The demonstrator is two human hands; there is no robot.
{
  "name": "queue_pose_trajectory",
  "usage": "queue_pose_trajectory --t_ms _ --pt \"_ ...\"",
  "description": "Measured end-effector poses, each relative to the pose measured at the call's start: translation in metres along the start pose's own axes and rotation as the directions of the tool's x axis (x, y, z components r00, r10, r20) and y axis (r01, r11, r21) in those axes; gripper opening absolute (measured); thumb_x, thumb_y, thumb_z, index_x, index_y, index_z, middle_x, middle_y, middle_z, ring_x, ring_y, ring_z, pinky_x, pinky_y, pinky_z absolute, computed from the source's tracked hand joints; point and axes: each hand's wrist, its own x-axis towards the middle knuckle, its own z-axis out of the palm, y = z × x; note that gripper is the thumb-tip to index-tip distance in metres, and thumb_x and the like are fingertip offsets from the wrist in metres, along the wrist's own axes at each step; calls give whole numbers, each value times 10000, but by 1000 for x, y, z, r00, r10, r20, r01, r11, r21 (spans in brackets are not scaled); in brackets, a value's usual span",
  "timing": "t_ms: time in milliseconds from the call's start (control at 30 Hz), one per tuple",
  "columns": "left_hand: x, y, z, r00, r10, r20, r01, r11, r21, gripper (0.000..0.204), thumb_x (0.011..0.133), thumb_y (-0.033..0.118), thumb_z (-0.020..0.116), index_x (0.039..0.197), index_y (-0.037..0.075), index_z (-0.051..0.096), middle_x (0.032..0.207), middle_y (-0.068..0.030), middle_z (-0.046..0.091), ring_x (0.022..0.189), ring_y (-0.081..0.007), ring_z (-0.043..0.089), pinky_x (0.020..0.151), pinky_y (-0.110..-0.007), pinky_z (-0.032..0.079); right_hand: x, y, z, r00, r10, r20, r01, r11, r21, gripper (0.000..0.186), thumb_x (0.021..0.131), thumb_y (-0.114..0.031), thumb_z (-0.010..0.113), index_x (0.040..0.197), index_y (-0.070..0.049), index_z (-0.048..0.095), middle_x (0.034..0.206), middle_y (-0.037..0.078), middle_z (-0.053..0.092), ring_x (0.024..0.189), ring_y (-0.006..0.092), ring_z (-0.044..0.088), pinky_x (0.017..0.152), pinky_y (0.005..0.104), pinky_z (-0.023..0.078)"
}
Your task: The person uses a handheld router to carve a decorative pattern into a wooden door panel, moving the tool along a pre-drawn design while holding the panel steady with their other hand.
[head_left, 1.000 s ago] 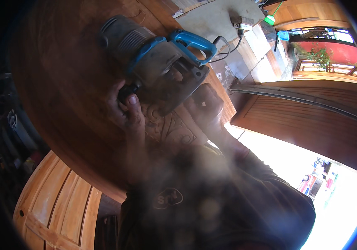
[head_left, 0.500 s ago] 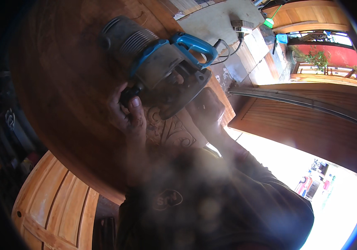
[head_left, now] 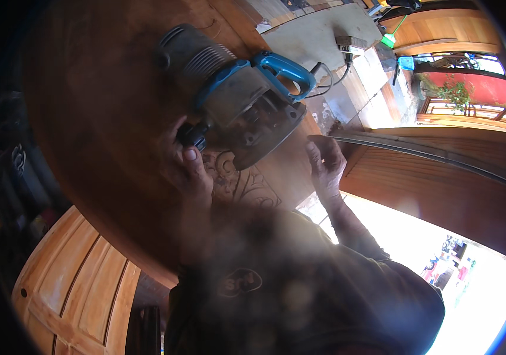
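A grey router with a blue handle lies tilted on its side on a large brown wooden panel. My left hand is closed around the black side knob of the router. Just off the flat dark base, my right hand is raised with fingers curled toward the thumb; whatever may be in them is too small to make out. Carved scrollwork shows on the wood below the base, partly hidden by my shirt and left forearm.
A power cord runs from the handle side to a socket box on a grey board. Slatted wooden panels stand at lower left and at right. A green broom and a blue dustpan are farther off.
My right hand has come away from the router's base, moving right, and its fist has loosened. The left hand stays on the knob. The whole view has shifted slightly.
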Motion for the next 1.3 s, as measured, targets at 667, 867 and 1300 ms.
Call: queue_pose_trajectory --t_ms 667,867,1300 --pt "-14 56 -129 966 -129 -222 242 747 619 415 1103 362 466 1292 60 680 1036 -165 722 997 -262 693 869 -411 521 209 -13 65 681 -478 555 548 835 47 479 998 -464 663 1197 -31 703 1062 166 745 960 238 714 851 374 541" --pt "-133 71 -151 905 -67 -419 395 496 774 353 1032 301 624 1312 92 677 1166 -206 702 1132 -360 673 950 -458 521 215 -18 65 680 -242 693 304 952 34 521 960 -538 666 1244 -101 692 1051 183 743 1013 314 712 892 399 527" --pt "-222 67 -106 943 12 -333 334 -14 943 592 1081 460 427 1591 159 418 1638 -234 348 1503 -490 303 1198 -635 232 234 18 82 501 -588 636 746 665 28 560 979 -616 577 1332 -186 638 1011 233 731 940 436 714 819 524 545"
